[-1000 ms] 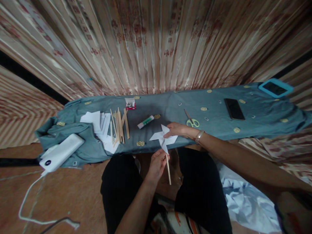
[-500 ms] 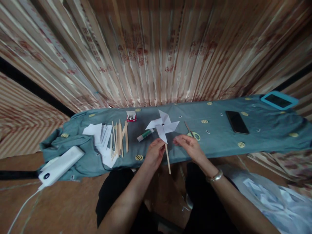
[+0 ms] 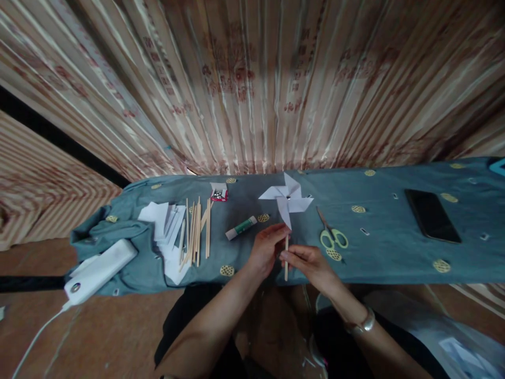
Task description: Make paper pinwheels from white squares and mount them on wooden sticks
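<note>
Both my hands grip the stick (image 3: 286, 258) upright above the table edge: left hand (image 3: 266, 249) closed just under the pinwheel (image 3: 286, 199), right hand (image 3: 308, 261) pinching lower; scissors (image 3: 332, 235) lie just right.

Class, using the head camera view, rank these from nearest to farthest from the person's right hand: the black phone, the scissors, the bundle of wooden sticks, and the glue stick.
Measured from the right hand, which grips the pinwheel stick:
1. Scissors, just to its right on the cloth.
2. Glue stick, to its left, past the left hand.
3. Bundle of wooden sticks, farther left, beside the paper pieces.
4. Black phone, far right on the cloth.
</note>
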Tool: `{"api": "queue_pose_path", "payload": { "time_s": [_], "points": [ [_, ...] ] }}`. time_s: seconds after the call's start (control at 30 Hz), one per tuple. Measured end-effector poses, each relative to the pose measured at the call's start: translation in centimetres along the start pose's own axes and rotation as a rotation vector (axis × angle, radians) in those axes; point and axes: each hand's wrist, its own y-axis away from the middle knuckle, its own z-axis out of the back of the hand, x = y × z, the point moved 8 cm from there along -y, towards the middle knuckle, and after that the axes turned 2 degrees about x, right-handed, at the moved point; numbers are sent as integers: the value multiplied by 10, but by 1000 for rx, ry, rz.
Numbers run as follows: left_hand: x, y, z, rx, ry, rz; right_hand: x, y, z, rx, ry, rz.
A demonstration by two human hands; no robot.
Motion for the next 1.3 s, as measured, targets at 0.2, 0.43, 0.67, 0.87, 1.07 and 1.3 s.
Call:
{"api": "queue_pose_path", "payload": {
  "time_s": [0.2, 0.43, 0.67, 0.87, 1.07, 1.3],
  "points": [
    [6, 3, 5, 8, -43, 15, 4, -2, 5, 8, 21, 27],
    [8, 2, 10, -30, -57, 61, 21, 9, 93, -358, -36, 118],
    [32, 14, 3, 74, -265, 142, 32, 29, 148, -759, -142, 260],
    [38, 15, 2, 103, -350, 131, 23, 15, 131, -627, -100, 131],
    [34, 13, 5, 67, -360, 133, 18, 12, 129, -619, -184, 100],
    [36, 13, 4, 56, -377, 152, 21, 12, 132, -632, -230, 134]
  ]
}}
